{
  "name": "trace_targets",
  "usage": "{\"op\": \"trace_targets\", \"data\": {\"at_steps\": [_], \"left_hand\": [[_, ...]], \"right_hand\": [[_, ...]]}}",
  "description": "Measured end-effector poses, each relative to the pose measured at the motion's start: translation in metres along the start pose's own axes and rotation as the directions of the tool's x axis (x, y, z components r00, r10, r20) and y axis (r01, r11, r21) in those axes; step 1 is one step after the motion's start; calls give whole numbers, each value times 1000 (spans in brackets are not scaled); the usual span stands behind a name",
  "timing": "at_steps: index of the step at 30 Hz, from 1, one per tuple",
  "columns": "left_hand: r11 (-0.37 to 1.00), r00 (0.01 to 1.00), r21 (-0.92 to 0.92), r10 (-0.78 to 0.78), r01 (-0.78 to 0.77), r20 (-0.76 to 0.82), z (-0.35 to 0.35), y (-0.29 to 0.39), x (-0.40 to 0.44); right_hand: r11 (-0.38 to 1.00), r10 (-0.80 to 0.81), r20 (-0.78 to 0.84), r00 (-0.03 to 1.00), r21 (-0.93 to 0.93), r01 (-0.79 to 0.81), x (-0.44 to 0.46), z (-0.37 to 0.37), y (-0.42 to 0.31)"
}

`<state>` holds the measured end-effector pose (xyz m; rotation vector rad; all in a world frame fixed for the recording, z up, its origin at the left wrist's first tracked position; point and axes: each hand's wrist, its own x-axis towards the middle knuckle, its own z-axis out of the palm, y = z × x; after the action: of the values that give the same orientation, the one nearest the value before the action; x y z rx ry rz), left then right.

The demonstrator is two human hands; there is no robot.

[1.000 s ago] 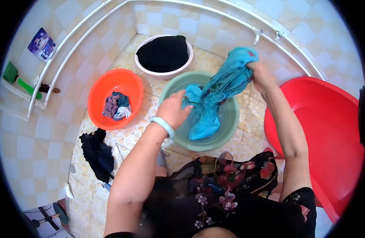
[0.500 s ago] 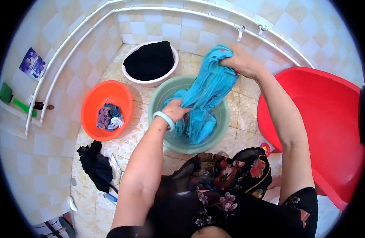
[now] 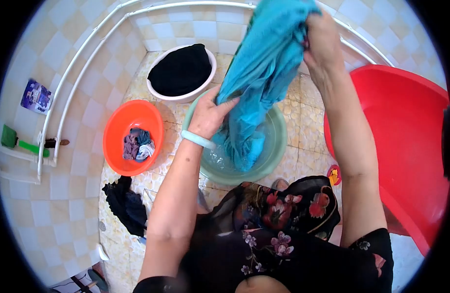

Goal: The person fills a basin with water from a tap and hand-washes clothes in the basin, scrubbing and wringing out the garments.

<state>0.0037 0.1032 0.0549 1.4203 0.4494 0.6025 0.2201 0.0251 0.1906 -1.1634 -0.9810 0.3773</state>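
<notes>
A wet turquoise garment (image 3: 264, 63) hangs stretched between my hands, its lower end dipping into the green basin (image 3: 278, 151) of water. High on the right, my right hand (image 3: 325, 41) grips its upper end, slightly blurred. My left hand (image 3: 209, 113), with a pale bangle (image 3: 198, 139) on the wrist, is closed on the garment's left edge above the basin rim. The thumb lies across the cloth and the other fingers are partly hidden behind it.
Behind the basin stands a white tub (image 3: 213, 73) with black cloth (image 3: 181, 71). An orange basin (image 3: 112, 139) at left holds small clothes (image 3: 138, 145). Dark clothing (image 3: 125, 205) lies on the floor. A large red tub (image 3: 401, 146) fills the right. White pipes (image 3: 71, 73) run along the walls.
My right hand has risen, lifting the turquoise garment higher out of the basin. My left hand has also moved up along the cloth. The view has shifted slightly.
</notes>
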Motion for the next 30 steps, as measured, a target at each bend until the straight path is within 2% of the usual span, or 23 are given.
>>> {"op": "trace_targets", "data": {"at_steps": [1, 4, 5, 6, 8, 9, 13, 17, 19, 21, 23, 25, 27, 28, 30], "left_hand": [[992, 998, -109, 62, -58, 25, 4, 5, -2], [950, 992, 300, 55, -87, 114, -20, -54, 0], [899, 989, 436, -104, 47, 106, -22, -56, -8], [853, 990, 520, -107, 46, 88, -24, -68, -11], [741, 993, 670, -105, 43, 52, -23, -94, -12], [679, 986, 726, -165, 107, 9, -15, -84, -15], [614, 982, 778, -189, 131, -16, 26, -64, -11], [743, 984, 666, 156, -63, -81, 50, -50, 7], [854, 974, 511, 188, -99, -126, 55, -50, 20], [991, 982, 83, 117, -106, -149, 54, -37, 13], [981, 949, 58, 193, -184, -251, 42, -56, 22], [995, 944, 99, 39, -6, -328, 18, -59, 24], [974, 853, -210, -183, 88, -489, -5, -105, 40], [923, 822, -337, -333, 185, -462, -15, -103, 39], [933, 861, -328, -286, 149, -421, -32, -115, 46]], "right_hand": [[999, -35, 0, 999, 23, 35, 3, 18, -27], [981, -120, 24, 993, 156, 115, 18, 48, -86], [959, -131, -8, 991, 253, 129, 25, 53, -102], [961, -153, 67, 986, 243, 133, 37, 47, -120], [962, -194, 60, 979, 206, 178, 47, 39, -154], [962, -218, 47, 975, 180, 206, 49, 32, -173], [955, -291, -24, 956, 52, 292, 57, -7, -242], [939, -339, -137, 931, -112, 326, 56, -60, -296], [936, -341, -196, 919, -165, 312, 54, -85, -306], [940, -323, -257, 911, -201, 277, 51, -109, -304], [955, -268, -307, 913, -211, 209, 51, -126, -287], [976, -175, -365, 914, -187, 113, 54, -147, -254], [988, -61, -402, 914, -154, -2, 49, -151, -201], [988, 3, -416, 909, -138, -66, 45, -150, -169], [964, 160, -412, 897, -131, -232, 22, -136, -94]]}}
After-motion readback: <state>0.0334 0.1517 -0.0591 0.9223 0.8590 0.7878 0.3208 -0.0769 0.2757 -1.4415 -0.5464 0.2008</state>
